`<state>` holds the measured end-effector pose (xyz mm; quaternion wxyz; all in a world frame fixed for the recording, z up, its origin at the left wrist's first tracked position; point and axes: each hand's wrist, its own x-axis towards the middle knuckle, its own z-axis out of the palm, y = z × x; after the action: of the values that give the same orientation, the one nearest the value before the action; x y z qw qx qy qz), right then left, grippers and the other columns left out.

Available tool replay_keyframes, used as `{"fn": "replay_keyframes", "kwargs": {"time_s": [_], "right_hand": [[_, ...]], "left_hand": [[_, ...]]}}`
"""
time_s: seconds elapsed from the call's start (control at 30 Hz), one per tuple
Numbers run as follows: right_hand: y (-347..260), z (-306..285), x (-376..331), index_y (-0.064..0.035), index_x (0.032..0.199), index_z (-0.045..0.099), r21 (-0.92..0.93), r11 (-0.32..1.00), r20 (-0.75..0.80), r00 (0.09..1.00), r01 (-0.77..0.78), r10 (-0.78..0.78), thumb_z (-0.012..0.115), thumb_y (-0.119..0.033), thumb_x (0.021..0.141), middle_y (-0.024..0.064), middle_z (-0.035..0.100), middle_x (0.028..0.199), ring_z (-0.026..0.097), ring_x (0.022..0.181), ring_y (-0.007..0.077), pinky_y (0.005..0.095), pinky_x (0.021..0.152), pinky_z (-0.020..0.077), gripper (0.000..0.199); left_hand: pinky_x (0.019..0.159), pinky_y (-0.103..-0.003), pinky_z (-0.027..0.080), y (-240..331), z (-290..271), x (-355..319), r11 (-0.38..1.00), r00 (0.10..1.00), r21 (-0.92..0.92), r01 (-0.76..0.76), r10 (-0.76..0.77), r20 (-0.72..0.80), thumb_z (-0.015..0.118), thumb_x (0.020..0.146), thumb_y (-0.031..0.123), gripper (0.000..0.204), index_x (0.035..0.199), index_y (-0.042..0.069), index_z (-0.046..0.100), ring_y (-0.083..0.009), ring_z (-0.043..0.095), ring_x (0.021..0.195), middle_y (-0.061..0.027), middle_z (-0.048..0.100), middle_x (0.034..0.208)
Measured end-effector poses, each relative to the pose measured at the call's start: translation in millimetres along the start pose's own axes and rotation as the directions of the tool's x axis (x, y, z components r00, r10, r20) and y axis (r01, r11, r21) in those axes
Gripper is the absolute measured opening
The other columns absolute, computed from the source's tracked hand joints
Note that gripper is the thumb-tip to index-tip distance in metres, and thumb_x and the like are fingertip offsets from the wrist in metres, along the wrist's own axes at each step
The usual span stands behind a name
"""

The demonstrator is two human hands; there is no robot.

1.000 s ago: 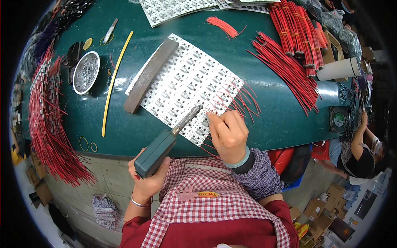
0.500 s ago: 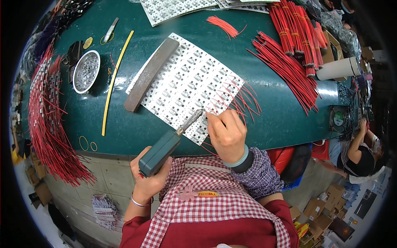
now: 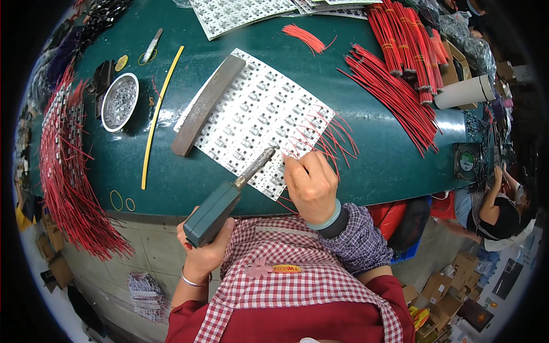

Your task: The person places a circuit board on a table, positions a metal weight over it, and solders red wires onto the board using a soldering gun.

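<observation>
My left hand [image 3: 209, 246] is closed around the dark green body of a soldering gun [image 3: 214, 212]. Its metal tip rests close over the lower right part of a white circuit board panel [image 3: 243, 123], just left of my right fingertips. My right hand [image 3: 311, 186] pinches at the panel, apparently on a thin red wire [image 3: 290, 207] whose tail shows below the hand; the pinched end is mostly hidden. Several attached red wires [image 3: 337, 134] fan out from the panel's right corner. Along the panel's upper left side lies a brown metal bar [image 3: 209, 106].
Red wire bundles [image 3: 392, 97] lie at the right, beside a white cylinder [image 3: 466, 92]. On the left are a white bowl [image 3: 120, 103], a yellow strip [image 3: 153, 134] and a heap of wired parts [image 3: 74, 171]. More panels [image 3: 240, 14] sit at the back. A co-worker [image 3: 497, 211] works far right.
The soldering gun has shifted slightly left, its tip moving a little away from my right fingertips. My right hand keeps its pinch at nearly the same spot on the panel.
</observation>
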<state>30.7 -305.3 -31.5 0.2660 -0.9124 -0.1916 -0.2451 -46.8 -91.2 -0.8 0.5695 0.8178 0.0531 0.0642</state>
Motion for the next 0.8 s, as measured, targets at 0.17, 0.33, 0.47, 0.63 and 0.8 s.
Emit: {"fn": "replay_keyframes", "kwargs": {"time_s": [0.17, 0.33, 0.47, 0.63, 0.8], "right_hand": [[-1.1, 0.0, 0.0, -0.0008, 0.090, 0.066, 0.019, 1.000, -0.001, 1.000, -0.021, 0.021, 0.071, 0.008, 0.067, 0.0079, 0.047, 0.070, 0.051, 0.063, 0.0236, 0.0358, 0.053, 0.0422, 0.026], [-0.7, -0.5, -0.6, -0.0003, 0.091, 0.066, -0.001, 1.000, 0.028, 1.000, -0.014, 0.014, 0.070, 0.008, 0.067, 0.0077, 0.046, 0.070, 0.050, 0.063, 0.0234, 0.0357, 0.053, 0.0421, 0.026], [0.1, 0.5, -0.7, 0.0006, 0.090, 0.064, -0.055, 0.998, 0.042, 0.999, 0.025, -0.023, 0.064, 0.002, 0.068, 0.0078, 0.042, 0.072, 0.049, 0.067, 0.0221, 0.0329, 0.053, 0.0432, 0.022], [-0.8, 0.6, -0.1, 0.0007, 0.089, 0.064, -0.062, 0.998, 0.056, 0.998, 0.022, -0.018, 0.062, 0.002, 0.067, 0.0079, 0.041, 0.072, 0.048, 0.066, 0.0221, 0.0329, 0.053, 0.0432, 0.022], [-0.8, 1.1, -0.9, 0.0009, 0.088, 0.063, -0.063, 0.998, 0.059, 0.998, 0.016, -0.012, 0.062, 0.001, 0.067, 0.0081, 0.042, 0.072, 0.048, 0.066, 0.0223, 0.0331, 0.053, 0.0433, 0.022]], "left_hand": [[0.054, -0.025, 0.046, 1.5, 2.3, 3.8, 0.997, 0.997, -0.028, -0.069, 0.070, 0.043, 0.072, 0.072, -0.005, 0.015, 0.086, -0.003, 0.067, -0.0128, 0.060, 0.061, -0.0082, 0.064, 0.076], [0.054, -0.025, 0.045, 5.4, 3.6, 7.4, 0.999, 0.995, 0.007, -0.042, 0.041, 0.094, 0.070, 0.073, -0.006, 0.014, 0.086, -0.004, 0.066, -0.0124, 0.060, 0.061, -0.0081, 0.064, 0.077], [0.055, -0.025, 0.046, 3.1, 1.4, 7.4, 0.998, 0.991, 0.032, -0.058, 0.054, 0.119, 0.070, 0.073, -0.006, 0.013, 0.086, -0.005, 0.066, -0.0123, 0.060, 0.062, -0.0080, 0.064, 0.077], [0.054, -0.025, 0.046, 1.7, 0.2, 3.3, 1.000, 0.996, 0.015, -0.027, 0.026, 0.081, 0.070, 0.073, -0.005, 0.014, 0.087, -0.004, 0.067, -0.0129, 0.060, 0.061, -0.0078, 0.064, 0.076], [0.055, -0.025, 0.047, -2.7, -0.3, -2.5, 0.996, 0.998, -0.060, 0.065, -0.064, 0.010, 0.072, 0.073, -0.003, 0.015, 0.087, -0.003, 0.068, -0.0133, 0.060, 0.061, -0.0079, 0.064, 0.077]]}}
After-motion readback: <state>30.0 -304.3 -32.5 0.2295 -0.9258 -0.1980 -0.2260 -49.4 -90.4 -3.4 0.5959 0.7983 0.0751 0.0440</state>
